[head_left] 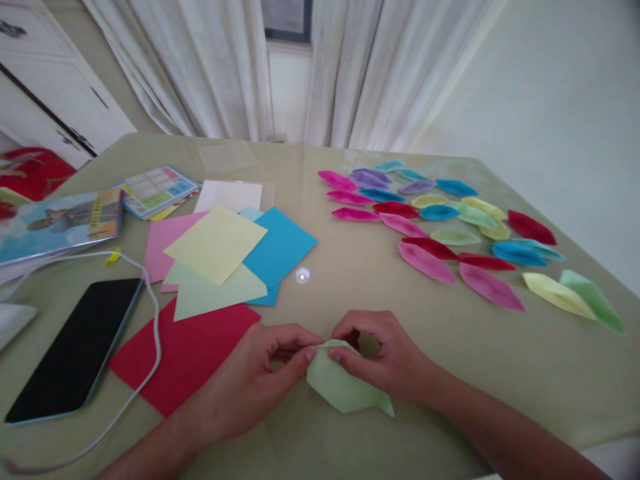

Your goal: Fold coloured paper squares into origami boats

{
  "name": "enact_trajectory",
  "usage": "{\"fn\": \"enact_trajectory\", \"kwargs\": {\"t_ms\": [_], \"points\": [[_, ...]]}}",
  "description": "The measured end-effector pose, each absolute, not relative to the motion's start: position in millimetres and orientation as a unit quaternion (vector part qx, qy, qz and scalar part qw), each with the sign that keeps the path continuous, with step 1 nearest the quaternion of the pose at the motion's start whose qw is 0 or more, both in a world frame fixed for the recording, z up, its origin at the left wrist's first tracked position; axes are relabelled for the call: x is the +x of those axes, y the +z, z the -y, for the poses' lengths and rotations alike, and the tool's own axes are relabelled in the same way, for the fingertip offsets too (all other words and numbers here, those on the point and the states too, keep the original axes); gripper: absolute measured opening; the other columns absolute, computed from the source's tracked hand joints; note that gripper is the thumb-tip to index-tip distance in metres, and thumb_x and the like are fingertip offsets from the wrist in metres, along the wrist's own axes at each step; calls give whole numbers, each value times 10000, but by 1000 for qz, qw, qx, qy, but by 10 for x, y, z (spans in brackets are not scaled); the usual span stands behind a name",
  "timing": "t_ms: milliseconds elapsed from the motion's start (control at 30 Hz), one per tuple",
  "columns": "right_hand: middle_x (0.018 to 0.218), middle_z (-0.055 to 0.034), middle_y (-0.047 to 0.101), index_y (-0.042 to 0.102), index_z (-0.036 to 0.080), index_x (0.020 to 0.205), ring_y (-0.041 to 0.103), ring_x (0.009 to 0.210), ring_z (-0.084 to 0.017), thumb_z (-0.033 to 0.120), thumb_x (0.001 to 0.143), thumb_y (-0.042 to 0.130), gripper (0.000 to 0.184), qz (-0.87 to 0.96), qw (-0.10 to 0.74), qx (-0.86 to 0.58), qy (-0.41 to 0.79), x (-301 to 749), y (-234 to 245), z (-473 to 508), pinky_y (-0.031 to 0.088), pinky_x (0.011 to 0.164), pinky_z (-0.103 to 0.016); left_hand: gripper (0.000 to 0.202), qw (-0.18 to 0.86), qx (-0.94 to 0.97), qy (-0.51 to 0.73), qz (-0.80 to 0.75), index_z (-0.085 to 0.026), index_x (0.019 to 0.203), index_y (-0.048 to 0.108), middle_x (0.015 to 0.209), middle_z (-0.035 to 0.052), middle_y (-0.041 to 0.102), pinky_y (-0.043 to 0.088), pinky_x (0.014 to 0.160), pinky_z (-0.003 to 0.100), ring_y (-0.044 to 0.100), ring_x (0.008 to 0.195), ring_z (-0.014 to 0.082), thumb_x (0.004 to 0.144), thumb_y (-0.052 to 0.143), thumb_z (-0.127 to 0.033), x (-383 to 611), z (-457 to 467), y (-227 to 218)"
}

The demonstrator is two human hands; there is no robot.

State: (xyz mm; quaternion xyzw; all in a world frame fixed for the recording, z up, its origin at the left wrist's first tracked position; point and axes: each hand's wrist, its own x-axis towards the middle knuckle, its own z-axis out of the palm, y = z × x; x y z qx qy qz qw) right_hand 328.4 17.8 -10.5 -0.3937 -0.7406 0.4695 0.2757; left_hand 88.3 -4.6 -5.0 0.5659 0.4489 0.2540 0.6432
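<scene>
Between my two hands, close to the front of the table, is a pale green sheet of paper (343, 383), partly folded, with one corner sticking out at its lower right. My left hand (273, 363) pinches its upper left edge between thumb and fingers. On the top edge, the thumb and bent index finger of my right hand (385, 350) grip the paper too. The fold under the fingertips is partly hidden. Left of my left hand lies a red paper square (195, 350), below a loose pile with a light green sheet (215, 293), a yellow sheet (216, 243) and a blue sheet (283, 247).
Several folded boat-like paper pieces, such as a pink one (493, 287), spread over the right side. At left lie a black-screened phone (77, 350), a white cable (157, 327) and a picture booklet (65, 223). A printed card (160, 190) is behind them.
</scene>
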Motion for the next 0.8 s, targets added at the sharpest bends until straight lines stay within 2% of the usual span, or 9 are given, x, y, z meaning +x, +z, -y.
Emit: {"fn": "enact_trajectory", "kwargs": {"t_ms": [100,200,300,500,633,800], "points": [[705,2,685,755,167,852,601,615,-111,350,974,729,221,727,264,-389,499,3292,-86,-209,465,587,-215,320,623,582,253,-458,-222,1191,833,1048,67,847,606,792,264,789,951,226,1042,649,-437,853,32,-54],[714,2,680,757,156,859,588,619,-106,317,951,735,188,718,273,-387,510,3285,-83,-209,461,588,-211,310,600,603,254,-461,-221,1195,830,1000,54,847,597,754,244,791,894,209,1044,645,-418,863,43,-61],[712,4,679,758,152,876,569,619,-106,301,929,741,159,710,269,-392,520,3280,-92,-198,453,585,-210,308,588,620,255,-452,-235,1200,834,1035,49,852,602,788,243,797,922,211,1055,626,-410,891,61,-52],[664,29,623,733,161,799,533,584,-89,300,942,744,200,718,280,-390,503,3277,-95,-181,418,562,-201,309,567,639,250,-455,-260,1217,837,1048,38,856,601,805,244,796,935,217,1054,626,-416,899,64,-46],[671,20,629,748,155,834,534,592,-98,357,953,754,235,702,269,-392,531,3283,-87,-190,415,552,-206,302,559,643,236,-467,-290,1186,852,997,16,856,580,757,225,789,908,212,1036,657,-464,883,53,-76],[691,3,649,758,144,839,535,604,-102,397,969,741,284,677,259,-390,568,3306,-82,-224,414,560,-210,291,560,645,236,-464,-317,1187,850,1017,-1,853,571,782,219,787,931,202,1057,626,-451,868,53,-92]]}}
